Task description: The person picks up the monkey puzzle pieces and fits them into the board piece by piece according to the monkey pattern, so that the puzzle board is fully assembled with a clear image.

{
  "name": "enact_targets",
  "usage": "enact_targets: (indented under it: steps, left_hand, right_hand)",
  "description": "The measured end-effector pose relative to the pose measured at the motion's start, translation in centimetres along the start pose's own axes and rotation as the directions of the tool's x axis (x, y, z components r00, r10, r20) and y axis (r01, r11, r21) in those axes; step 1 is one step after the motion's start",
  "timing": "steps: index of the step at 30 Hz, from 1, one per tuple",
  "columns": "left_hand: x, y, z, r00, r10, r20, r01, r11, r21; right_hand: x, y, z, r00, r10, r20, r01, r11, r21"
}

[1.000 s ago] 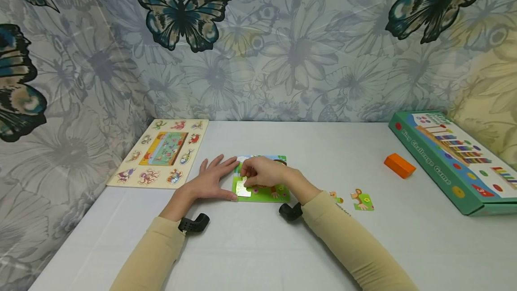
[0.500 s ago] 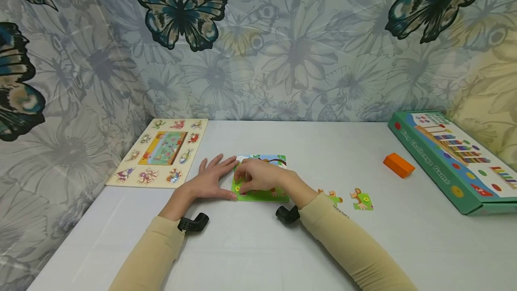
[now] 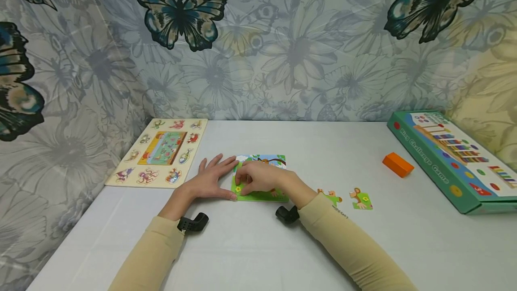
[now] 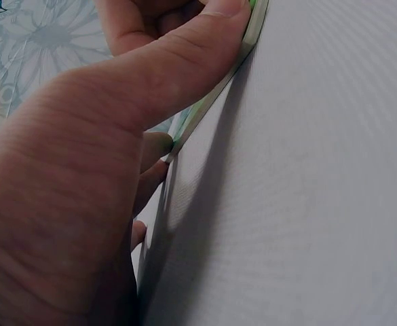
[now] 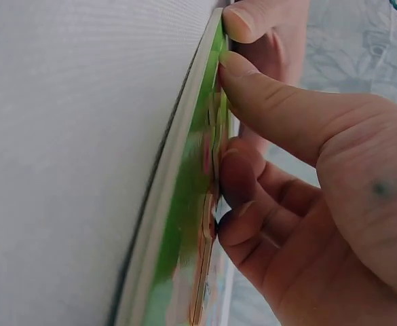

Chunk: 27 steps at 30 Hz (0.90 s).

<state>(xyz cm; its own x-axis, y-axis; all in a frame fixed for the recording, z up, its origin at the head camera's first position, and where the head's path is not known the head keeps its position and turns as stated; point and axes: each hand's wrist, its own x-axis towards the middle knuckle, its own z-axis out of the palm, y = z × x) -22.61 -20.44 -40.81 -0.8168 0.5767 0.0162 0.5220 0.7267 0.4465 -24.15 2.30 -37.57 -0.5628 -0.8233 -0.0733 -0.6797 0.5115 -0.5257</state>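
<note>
In the head view, a green picture puzzle board (image 3: pixel 264 198) lies flat on the white table, between both hands. My left hand (image 3: pixel 208 182) rests at its left side with fingers spread, the thumb on the board's lower left corner. My right hand (image 3: pixel 261 176) is over the board, fingers bent, with thumb and fingertips at a green puzzle piece (image 3: pixel 238 189) in the lower left. In the right wrist view, the thumb (image 5: pixel 273 95) and curled fingertips touch the board's face; the hand hides much of the picture in the head view.
Two loose puzzle pieces lie right of the board: one with an animal's head (image 3: pixel 362 199), and another (image 3: pixel 333 197) partly behind the right sleeve. Farther right are an orange block (image 3: pixel 398 165) and a green game box (image 3: pixel 456 169). A wooden picture board (image 3: pixel 121 165) lies back left.
A pale gap showed in the board's lower left a second ago; a green piece now covers it. My right hand has shifted slightly left and down. The left hand stays put.
</note>
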Motion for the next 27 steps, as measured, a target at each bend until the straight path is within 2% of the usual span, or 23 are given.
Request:
enact_targets:
  steps: [4,10,17,27]
  left_hand:
    - [0.0,0.0,0.0,1.000,-0.003,0.002,0.003,1.000,0.002]
    - [0.0,-0.1,0.0,1.000,0.000,0.001,0.000,1.000,0.000]
    - [0.0,-0.2,0.0,1.000,-0.004,0.003,0.004,1.000,-0.003]
    - [0.0,-0.2,0.0,1.000,-0.021,0.006,0.021,1.000,0.011]
  right_hand:
    - [-0.1,0.0,-0.1,1.000,-0.009,0.008,0.009,1.000,0.015]
    - [-0.5,0.3,-0.9,1.000,-0.012,0.014,0.011,0.995,0.100]
    - [-1.3,0.5,-2.0,1.000,0.007,-0.015,-0.005,0.994,0.111]
    - [-4.0,1.8,-3.5,0.999,0.041,-0.034,-0.036,0.989,0.141]
